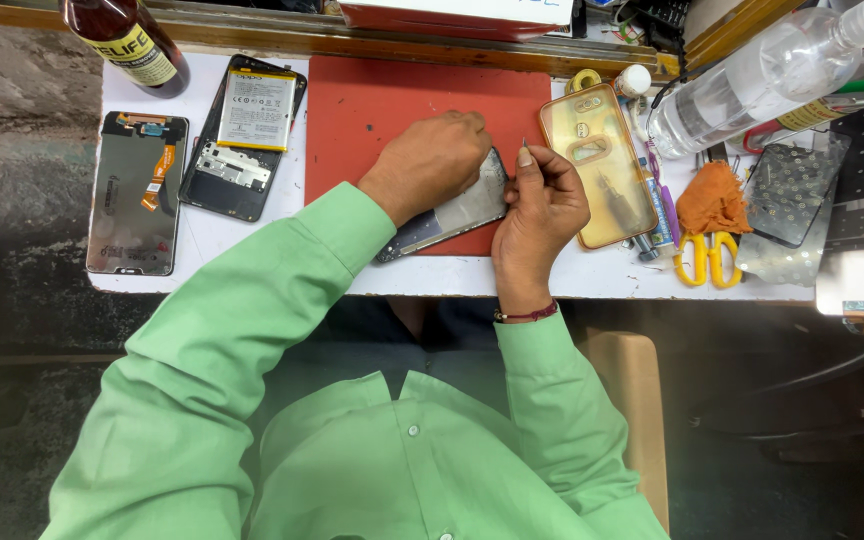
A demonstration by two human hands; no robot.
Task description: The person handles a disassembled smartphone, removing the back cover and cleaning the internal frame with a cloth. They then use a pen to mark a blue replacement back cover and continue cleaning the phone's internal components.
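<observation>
Pinning the phone panel [449, 214] on the red mat [372, 110], left hand [430, 163] presses flat; right hand [542, 205] fingers pinch a thin tool [524, 146] at its edge. Separation seemingly incomplete; opened phone [242, 135] lies aside.

The person wears a light green long-sleeved button-up cotton shirt [382, 440] with small pale round buttons [413, 430] down the front, a folded collar and buttoned cuffs. A thin dark red thread bracelet [529, 315] circles the right wrist.
</observation>
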